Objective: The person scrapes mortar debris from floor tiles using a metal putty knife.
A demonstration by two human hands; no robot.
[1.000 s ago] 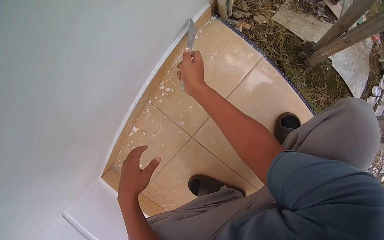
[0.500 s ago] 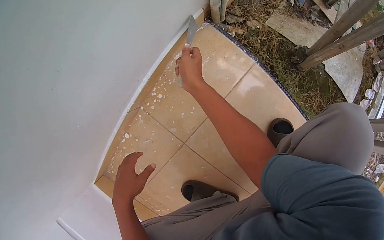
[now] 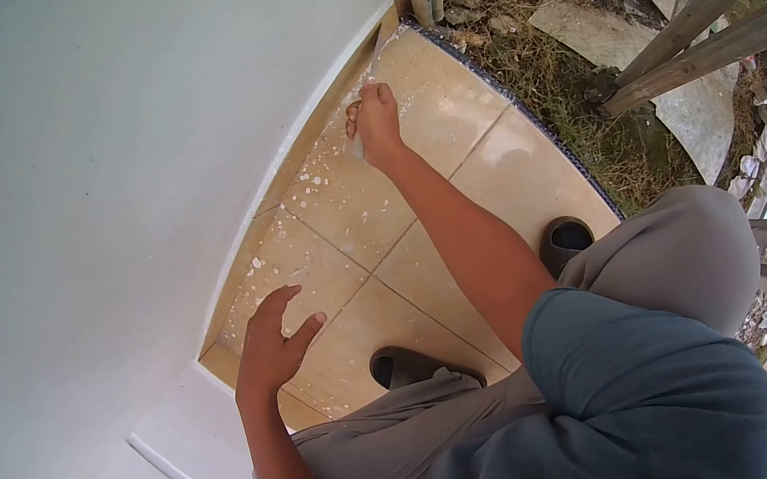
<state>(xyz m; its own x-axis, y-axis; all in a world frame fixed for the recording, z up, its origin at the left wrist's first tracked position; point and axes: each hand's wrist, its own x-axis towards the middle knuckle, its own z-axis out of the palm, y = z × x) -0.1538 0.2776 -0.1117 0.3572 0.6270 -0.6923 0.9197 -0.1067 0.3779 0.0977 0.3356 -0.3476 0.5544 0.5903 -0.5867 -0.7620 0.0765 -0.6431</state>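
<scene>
- Your right hand point(image 3: 375, 123) is closed around the handle of a scraper point(image 3: 375, 62), with part of the grip showing below the fist.
- The scraper's long axis runs away from you, leaning slightly right; its blade points past your right knuckles, beside the skirting point(image 3: 302, 146). Whether it touches cannot be told.
- Your left hand point(image 3: 272, 347) is half open, thumb and fingers apart, holding nothing; the scraper lies ahead and to its right, well apart.
- White specks point(image 3: 313, 180) dot the tiled floor point(image 3: 424, 268) between and ahead of your hands.
</scene>
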